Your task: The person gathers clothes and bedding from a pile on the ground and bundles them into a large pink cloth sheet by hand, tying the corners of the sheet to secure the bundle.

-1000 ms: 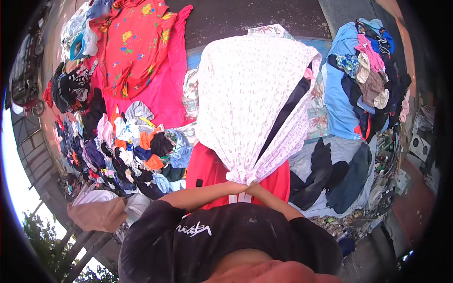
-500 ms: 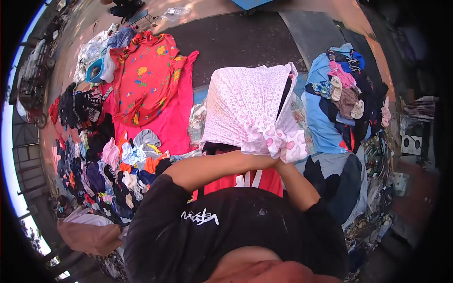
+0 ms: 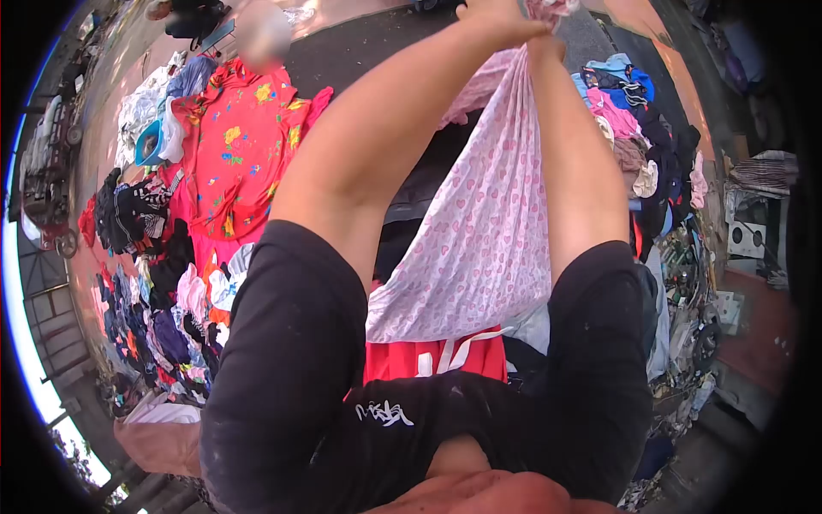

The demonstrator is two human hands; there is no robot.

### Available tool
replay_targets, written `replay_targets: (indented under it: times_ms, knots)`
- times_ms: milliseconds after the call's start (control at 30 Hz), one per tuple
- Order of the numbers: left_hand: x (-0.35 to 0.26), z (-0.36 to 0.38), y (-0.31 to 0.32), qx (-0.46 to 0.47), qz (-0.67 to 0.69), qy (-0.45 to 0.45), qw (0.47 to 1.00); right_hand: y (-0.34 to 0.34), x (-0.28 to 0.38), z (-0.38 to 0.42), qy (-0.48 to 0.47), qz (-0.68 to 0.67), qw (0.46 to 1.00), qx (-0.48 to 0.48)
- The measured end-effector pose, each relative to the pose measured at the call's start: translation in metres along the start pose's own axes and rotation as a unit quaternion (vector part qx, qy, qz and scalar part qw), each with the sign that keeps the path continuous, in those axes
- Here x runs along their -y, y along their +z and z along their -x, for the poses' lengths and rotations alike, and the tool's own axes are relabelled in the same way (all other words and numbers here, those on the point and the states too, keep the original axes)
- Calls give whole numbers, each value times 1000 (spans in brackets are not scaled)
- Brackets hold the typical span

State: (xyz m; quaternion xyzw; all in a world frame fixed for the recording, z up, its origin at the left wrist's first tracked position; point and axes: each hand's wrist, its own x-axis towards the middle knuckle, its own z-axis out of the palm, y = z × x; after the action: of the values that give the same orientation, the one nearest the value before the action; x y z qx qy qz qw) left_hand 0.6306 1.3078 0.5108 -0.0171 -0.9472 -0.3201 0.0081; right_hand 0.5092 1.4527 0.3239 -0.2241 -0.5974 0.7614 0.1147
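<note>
A white cloth with pink hearts [image 3: 479, 231] hangs stretched in front of my chest, gathered toward a twisted end at the top edge. My left hand [image 3: 503, 19] is closed on that gathered end. Just beside it, my right hand [image 3: 546, 48] also grips the cloth, its fingers partly hidden. Dark fabric [image 3: 421, 193] shows in the opening between the cloth and my left forearm. Below the cloth's lower edge are my red shorts [image 3: 402, 361] with a white drawstring.
A red floral garment [image 3: 235, 137] lies spread at the left, above piles of mixed clothes [image 3: 163, 317]. A blue basin [image 3: 149, 143] stands at far left. More clothes [image 3: 629, 120] are heaped at the right. A person's blurred head [image 3: 263, 36] appears at the top.
Both hands have risen from near my waist to the top of the view, pulling the cloth's gathered end up. The cloth is now drawn taut. A person's head has appeared.
</note>
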Motion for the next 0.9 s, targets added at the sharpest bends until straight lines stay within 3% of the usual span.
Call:
replay_targets:
  times_ms: [33,67,100,167,233,300,367,533,633,800,833,867,900]
  knots:
    - [54,19,64,-145,9,63,987,-20,-58,-4,37,4,999,-38]
    - [93,59,85,-27,115,69,991,-52,-63,44,135,5,990,38]
    - [137,114,111,-13,136,78,988,-86,-100,66,154,14,986,53]
    - [229,239,143,66,121,12,990,-151,-201,85,161,28,986,44]
    - [317,371,178,92,147,-160,972,-167,-240,116,161,60,984,38]
    - [354,464,181,134,174,-281,934,-170,-258,117,152,98,983,29]
    - [365,524,201,137,195,-301,923,-170,-260,131,159,120,979,36]
    - [387,552,258,163,266,-413,856,-149,-235,169,141,126,979,82]
    - [430,555,324,137,192,-434,870,-151,-219,204,140,145,971,126]
    - [451,500,370,272,66,-580,765,-178,-213,244,27,268,921,281]
    - [456,500,387,215,88,-601,765,-184,-218,244,6,300,905,301]
    - [478,506,417,252,63,-473,842,-187,-223,246,-4,276,910,308]
    - [486,504,439,217,135,-439,861,-188,-228,247,-14,252,915,316]
